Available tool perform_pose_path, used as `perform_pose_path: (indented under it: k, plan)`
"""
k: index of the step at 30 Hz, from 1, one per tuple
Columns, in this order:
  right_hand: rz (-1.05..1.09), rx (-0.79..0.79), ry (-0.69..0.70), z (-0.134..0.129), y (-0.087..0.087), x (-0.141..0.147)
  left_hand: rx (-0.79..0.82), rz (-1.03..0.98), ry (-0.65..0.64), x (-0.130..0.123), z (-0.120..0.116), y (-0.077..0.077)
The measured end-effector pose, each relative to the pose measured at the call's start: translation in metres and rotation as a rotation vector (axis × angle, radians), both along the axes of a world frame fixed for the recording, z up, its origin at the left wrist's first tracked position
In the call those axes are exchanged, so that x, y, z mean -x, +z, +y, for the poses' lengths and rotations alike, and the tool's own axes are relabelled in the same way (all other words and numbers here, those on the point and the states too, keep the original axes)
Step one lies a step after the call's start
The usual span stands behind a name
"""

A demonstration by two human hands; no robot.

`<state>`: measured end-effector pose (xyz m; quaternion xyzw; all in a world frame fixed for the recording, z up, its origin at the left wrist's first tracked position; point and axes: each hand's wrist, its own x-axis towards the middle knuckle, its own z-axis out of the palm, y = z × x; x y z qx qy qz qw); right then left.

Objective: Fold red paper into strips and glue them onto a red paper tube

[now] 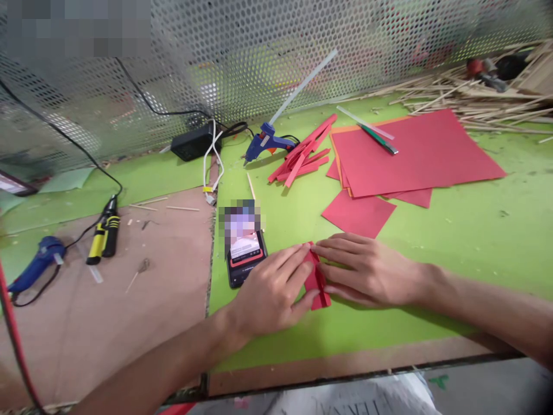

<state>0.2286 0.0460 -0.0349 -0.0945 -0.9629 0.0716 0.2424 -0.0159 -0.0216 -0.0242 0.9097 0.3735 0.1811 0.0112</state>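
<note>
A small folded strip of red paper (317, 282) lies on the green table top between my hands. My left hand (276, 286) covers its left side, with the fingers laid on the paper. From the right, my right hand (360, 268) presses its extended fingertips along the other edge of the strip. Part of the strip is hidden under the fingers. Just left of my left hand lies a phone (246, 265) with its screen lit. Beyond my right hand is a loose square of red paper (358, 212).
Red sheets (415, 153) are stacked at the right with a green cutter knife (378, 138) on top. Behind sit folded red strips (302, 153) and a blue glue gun (268, 141). Thin wooden sticks (453, 98) are heaped far right; pliers (103, 233) lie left.
</note>
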Motion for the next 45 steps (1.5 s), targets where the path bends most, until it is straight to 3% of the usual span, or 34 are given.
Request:
perform_pose_path:
  k: [9, 45]
  plan:
    - [0.116, -0.091, 0.124, -0.002, 0.000, -0.005, 0.014, 0.039, -0.015, 0.003, 0.002, -0.003]
    - [0.112, 0.001, 0.114, -0.008, -0.002, -0.011, -0.036, 0.053, -0.044, 0.008, 0.004, -0.002]
